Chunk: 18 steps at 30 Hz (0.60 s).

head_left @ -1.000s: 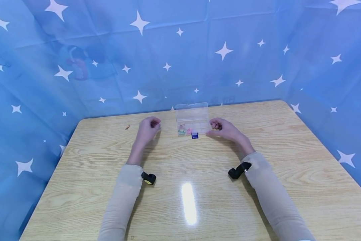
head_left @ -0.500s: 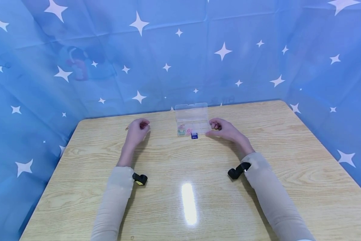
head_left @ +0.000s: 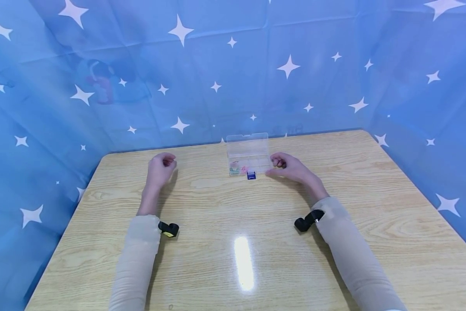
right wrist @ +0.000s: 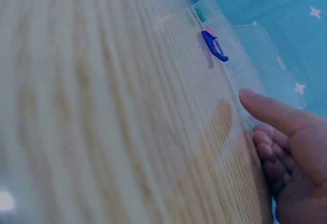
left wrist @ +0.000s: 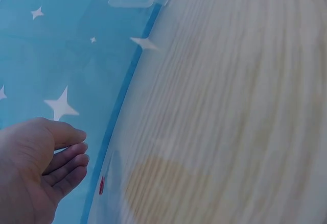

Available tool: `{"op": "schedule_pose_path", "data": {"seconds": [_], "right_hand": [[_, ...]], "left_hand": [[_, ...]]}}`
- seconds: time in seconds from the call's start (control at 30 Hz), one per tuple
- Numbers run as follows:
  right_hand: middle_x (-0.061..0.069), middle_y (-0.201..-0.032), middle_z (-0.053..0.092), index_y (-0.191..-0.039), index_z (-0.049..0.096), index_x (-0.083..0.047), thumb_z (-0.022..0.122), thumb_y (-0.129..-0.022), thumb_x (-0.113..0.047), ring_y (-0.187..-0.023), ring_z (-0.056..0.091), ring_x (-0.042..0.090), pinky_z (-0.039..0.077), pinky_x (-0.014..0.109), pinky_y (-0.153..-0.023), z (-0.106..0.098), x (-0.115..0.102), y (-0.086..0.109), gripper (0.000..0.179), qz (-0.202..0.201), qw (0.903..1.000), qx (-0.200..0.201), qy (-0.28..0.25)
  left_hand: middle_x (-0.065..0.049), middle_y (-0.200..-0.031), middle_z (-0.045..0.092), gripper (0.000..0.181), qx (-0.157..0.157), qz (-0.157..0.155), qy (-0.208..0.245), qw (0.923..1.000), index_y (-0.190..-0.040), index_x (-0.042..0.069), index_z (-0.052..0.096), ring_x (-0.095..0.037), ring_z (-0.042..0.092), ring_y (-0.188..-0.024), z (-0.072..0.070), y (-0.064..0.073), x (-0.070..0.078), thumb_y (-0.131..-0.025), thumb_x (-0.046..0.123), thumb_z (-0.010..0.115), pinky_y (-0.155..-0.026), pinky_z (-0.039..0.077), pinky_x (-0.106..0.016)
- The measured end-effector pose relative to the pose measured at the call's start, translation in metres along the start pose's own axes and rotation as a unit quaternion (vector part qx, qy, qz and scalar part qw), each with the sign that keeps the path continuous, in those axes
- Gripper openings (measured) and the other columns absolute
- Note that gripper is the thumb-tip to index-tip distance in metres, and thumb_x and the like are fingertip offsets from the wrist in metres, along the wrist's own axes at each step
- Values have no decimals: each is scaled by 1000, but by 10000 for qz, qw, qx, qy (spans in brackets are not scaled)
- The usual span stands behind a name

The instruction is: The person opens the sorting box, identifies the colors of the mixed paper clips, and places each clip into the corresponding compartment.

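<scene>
A clear plastic compartment box (head_left: 258,160) stands near the table's back edge with its lid (head_left: 247,144) raised. Its left compartments hold small green (head_left: 234,170) and pink pieces (head_left: 244,169), and a red paperclip (head_left: 234,162) shows behind them. A dark-blue clip-like piece (head_left: 251,175) sits at the box's front edge. My right hand (head_left: 291,166) grips the box's right end, thumb at the front corner and fingers curled beside it. My left hand (head_left: 159,170) hovers at the left, fingers loosely curled and holding nothing. Near its fingertips, a red paperclip (left wrist: 101,185) lies on the table.
The wood-grain table (head_left: 217,216) ends against a blue curtain (head_left: 147,65) with white stars. A light reflection shows on the tabletop. Black wrist cameras, one on the left cuff (head_left: 168,229) and one on the right cuff (head_left: 307,220), stick out inward.
My left hand has moved left, away from the box and over to the loose paperclip, which it now hides in the head view. My right hand and the box have stayed in place.
</scene>
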State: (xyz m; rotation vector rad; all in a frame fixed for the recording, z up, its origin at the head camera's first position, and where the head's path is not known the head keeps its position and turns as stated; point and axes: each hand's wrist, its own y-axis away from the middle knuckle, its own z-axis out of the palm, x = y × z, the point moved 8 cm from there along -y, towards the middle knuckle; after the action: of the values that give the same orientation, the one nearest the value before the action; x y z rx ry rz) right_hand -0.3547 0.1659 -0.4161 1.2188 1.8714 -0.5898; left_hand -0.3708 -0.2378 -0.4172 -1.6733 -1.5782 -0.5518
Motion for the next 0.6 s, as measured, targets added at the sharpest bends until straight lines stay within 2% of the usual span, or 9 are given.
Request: {"op": "schedule_pose_path", "data": {"seconds": [0.2,0.33,0.6], "right_hand": [[25,-97,47,-113,51,13,73,-95,-14,-83,41,28,34,38,-76,-1,-2,3,39,33,10000,-14,32],[25,-98,46,-114,51,13,72,-95,-14,-84,40,29,33,39,-77,0,1,0,39,73,10000,-33,35],[15,-98,47,-117,53,6,76,-93,-21,-85,40,27,33,40,-78,1,35,-14,44,72,9999,120,-24]], "left_hand": [[-23,-106,65,25,240,-210,-42,9995,-117,-11,65,-34,60,-98,-14,-1,-11,-97,3,58,-87,50,-40],[-24,-108,63,28,289,-424,-19,9987,-121,-11,64,-35,59,-101,-22,-2,-21,-98,3,57,-89,49,-41],[-26,-114,60,31,142,-666,-138,9976,-124,-11,61,-37,58,-106,-26,-2,-32,-100,7,55,-91,50,-45]]}}
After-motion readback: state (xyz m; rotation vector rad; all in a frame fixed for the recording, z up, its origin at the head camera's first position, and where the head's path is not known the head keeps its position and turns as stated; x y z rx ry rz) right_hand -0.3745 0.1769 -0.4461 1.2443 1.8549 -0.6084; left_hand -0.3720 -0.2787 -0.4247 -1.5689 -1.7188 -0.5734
